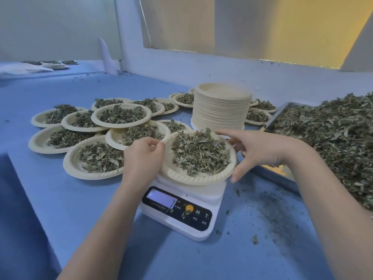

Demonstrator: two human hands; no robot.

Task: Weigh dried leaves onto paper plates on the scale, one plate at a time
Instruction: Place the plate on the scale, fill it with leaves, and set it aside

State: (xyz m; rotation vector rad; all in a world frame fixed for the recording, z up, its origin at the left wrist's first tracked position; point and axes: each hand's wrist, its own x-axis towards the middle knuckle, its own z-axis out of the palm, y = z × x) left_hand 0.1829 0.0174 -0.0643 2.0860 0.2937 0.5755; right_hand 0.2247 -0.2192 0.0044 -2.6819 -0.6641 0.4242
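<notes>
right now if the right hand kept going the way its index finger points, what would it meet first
Probably the leaves heaped on the plate on the scale. The right hand points left over the plate's far rim, towards the left hand beyond; its height above the leaves is unclear.

One scale (181,211), one tray (282,116), two hands.

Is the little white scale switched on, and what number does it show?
On: the scale's display is lit pale blue. The figures are too blurred to read. A plate heaped with dried leaves sits on it.
</notes>
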